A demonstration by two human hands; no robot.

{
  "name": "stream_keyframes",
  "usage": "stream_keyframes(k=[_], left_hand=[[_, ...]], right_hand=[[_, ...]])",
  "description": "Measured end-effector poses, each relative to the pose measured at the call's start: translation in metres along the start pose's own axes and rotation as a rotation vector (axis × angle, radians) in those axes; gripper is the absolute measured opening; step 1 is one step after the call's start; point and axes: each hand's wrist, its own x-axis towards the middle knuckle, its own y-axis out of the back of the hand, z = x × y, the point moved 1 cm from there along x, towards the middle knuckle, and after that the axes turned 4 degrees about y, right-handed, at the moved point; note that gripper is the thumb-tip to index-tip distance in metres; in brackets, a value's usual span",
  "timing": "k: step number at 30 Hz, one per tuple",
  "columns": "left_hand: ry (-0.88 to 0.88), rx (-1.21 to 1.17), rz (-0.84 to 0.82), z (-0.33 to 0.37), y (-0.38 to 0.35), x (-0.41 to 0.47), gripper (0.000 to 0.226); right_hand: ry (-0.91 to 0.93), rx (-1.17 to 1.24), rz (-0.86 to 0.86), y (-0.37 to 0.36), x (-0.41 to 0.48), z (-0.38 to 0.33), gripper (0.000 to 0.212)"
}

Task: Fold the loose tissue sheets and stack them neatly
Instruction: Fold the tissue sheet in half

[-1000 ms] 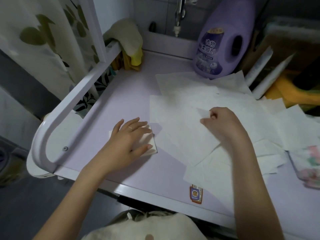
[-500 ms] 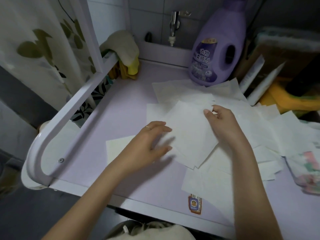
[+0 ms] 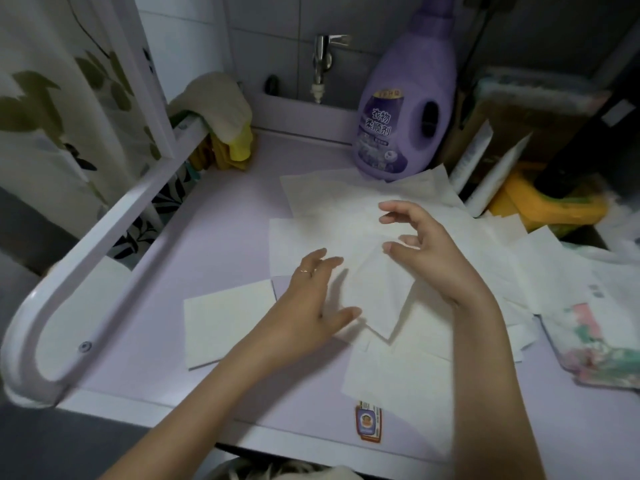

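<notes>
Left hand (image 3: 311, 299) now off the one folded stack (image 3: 228, 320), flat on one loose sheet (image 3: 381, 292) (right hand (image 3: 426, 254) spread, empty).

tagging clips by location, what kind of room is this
Probably a home laundry or bathroom corner: a wall tap above the lilac countertop, a purple fabric softener bottle standing at the back, and a leaf-print curtain hanging on the left.

folded tissue (image 3: 228, 322) laid on countertop (image 3: 221, 233), just left of loose tissue sheets (image 3: 398, 372) | sheets spread across centre and right | fabric softener bottle (image 3: 405, 112) stood at their back edge | tap (image 3: 322, 60) mounted behind, left of bottle | cloth (image 3: 214, 105) draped over rail (image 3: 114, 237) at back left | plastic packet (image 3: 602, 344) laid at right edge
</notes>
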Motion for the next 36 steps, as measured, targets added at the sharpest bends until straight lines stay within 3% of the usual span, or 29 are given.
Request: stream_keyframes(k=[4, 6, 9, 12, 14, 17, 20, 23, 26, 28, 31, 34, 36], left_hand=[[0.046, -0.272, 0.075, 0.011, 0.005, -0.001, 0.058], [0.167, -0.472, 0.089, 0.017, 0.007, -0.005, 0.055], [0.362, -0.907, -0.002, 0.021, 0.012, -0.007, 0.077], [0.337, -1.196, -0.156, 0.026, 0.018, -0.01, 0.051], [0.29, -1.247, -0.097, 0.032, 0.022, -0.013, 0.04], [0.179, -1.198, 0.2, 0.031, 0.027, -0.012, 0.031], [0.105, -1.084, 0.381, 0.027, 0.036, -0.013, 0.033], [0.069, -0.954, 0.424, 0.022, 0.047, -0.015, 0.028], [0.018, -0.865, 0.387, 0.019, 0.054, -0.019, 0.023], [-0.019, -0.821, 0.351, 0.016, 0.057, -0.019, 0.02], [-0.113, -0.734, 0.287, 0.008, 0.065, -0.021, 0.023], [-0.188, -0.493, 0.259, -0.002, 0.076, -0.023, 0.063], [-0.193, -0.454, 0.24, -0.007, 0.082, -0.025, 0.072]], right_hand=[[0.182, 0.304, -0.051, -0.003, 0.001, -0.012, 0.046], [0.23, 0.455, -0.017, -0.006, 0.0, -0.015, 0.046], [0.243, 0.723, 0.012, -0.013, 0.0, -0.02, 0.044], [0.264, 0.87, -0.021, -0.022, 0.0, -0.023, 0.042], [0.271, 0.877, -0.053, -0.029, 0.0, -0.024, 0.041], [0.266, 0.853, -0.09, -0.035, 0.001, -0.023, 0.045], [0.17, 0.881, -0.054, -0.037, 0.003, -0.024, 0.048], [-0.121, 0.796, 0.043, -0.043, 0.003, -0.021, 0.028], [-0.289, 0.549, -0.121, -0.045, -0.002, -0.023, 0.019], [-0.245, 0.446, -0.235, -0.046, -0.005, -0.027, 0.022], [-0.076, 0.371, -0.203, -0.049, -0.005, -0.031, 0.02], [0.072, 0.368, -0.208, -0.049, -0.005, -0.033, 0.026], [0.13, 0.363, -0.215, -0.049, -0.006, -0.034, 0.039]])
